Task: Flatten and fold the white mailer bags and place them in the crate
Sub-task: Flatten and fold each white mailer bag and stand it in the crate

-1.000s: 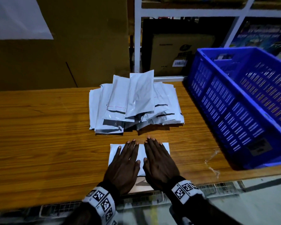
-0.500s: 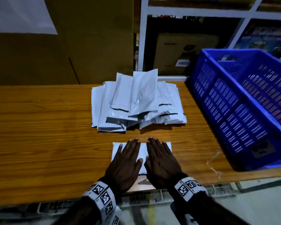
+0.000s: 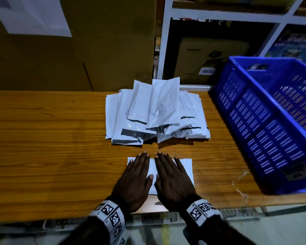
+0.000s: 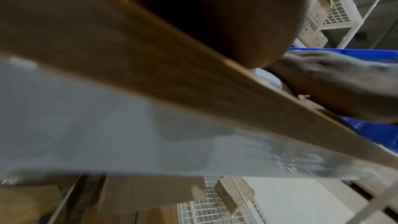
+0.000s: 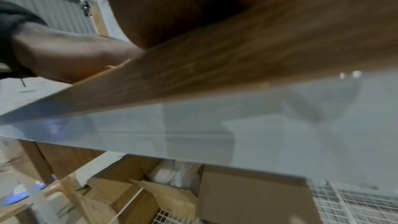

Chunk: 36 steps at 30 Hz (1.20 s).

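Folded white plastic mailer bag (image 3: 185,167): on brown wooden surface (image 3: 42,156), near edge. Left hand (image 3: 133,181), right hand (image 3: 173,179): flat, fingers straight, pressing it. Blue slotted plastic crate (image 3: 265,124): right.

One flat white plastic mailer bag (image 3: 184,167) under two hands; one heap of white mailer bags (image 3: 157,114), number indistinct; one blue slotted plastic crate (image 3: 265,124).

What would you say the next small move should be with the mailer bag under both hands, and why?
Probably sweep both palms outward to finish flattening. The left hand and right hand press flat at the middle of the mailer bag, whose side edges lie uncovered, and it is not yet folded for the blue crate.
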Each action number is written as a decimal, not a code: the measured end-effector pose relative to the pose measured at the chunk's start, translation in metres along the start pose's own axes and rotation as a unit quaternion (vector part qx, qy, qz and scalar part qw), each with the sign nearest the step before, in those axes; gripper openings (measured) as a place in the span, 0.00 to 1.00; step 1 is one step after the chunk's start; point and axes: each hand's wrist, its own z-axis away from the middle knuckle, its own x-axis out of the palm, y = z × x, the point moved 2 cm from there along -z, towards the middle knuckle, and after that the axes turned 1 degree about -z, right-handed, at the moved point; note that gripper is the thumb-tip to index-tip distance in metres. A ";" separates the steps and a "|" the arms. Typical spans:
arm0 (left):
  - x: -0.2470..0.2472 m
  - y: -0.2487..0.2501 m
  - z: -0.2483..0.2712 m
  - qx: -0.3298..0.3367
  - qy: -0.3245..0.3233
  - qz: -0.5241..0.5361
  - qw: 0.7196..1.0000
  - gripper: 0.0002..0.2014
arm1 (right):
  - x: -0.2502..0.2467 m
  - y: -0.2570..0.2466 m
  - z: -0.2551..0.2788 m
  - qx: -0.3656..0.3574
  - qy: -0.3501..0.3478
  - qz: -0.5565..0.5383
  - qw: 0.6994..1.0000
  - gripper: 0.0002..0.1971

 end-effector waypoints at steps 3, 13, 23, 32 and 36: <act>-0.002 -0.001 0.000 0.015 -0.011 -0.007 1.000 0.38 | 0.001 0.001 -0.001 -0.005 -0.008 0.008 1.000 0.30; -0.011 0.025 -0.013 0.031 0.032 0.013 0.999 0.38 | -0.009 0.008 -0.006 0.034 -0.013 -0.021 0.999 0.30; 0.003 0.024 -0.014 0.028 0.037 -0.033 0.998 0.27 | 0.000 0.009 0.000 0.030 0.016 -0.023 0.999 0.26; 0.003 0.007 -0.007 -0.008 0.022 -0.038 0.999 0.33 | -0.001 0.020 0.006 0.087 -0.035 -0.017 0.995 0.31; -0.005 -0.020 0.007 -0.051 0.008 -0.041 0.998 0.35 | -0.004 0.036 0.018 0.142 -0.053 -0.028 0.988 0.38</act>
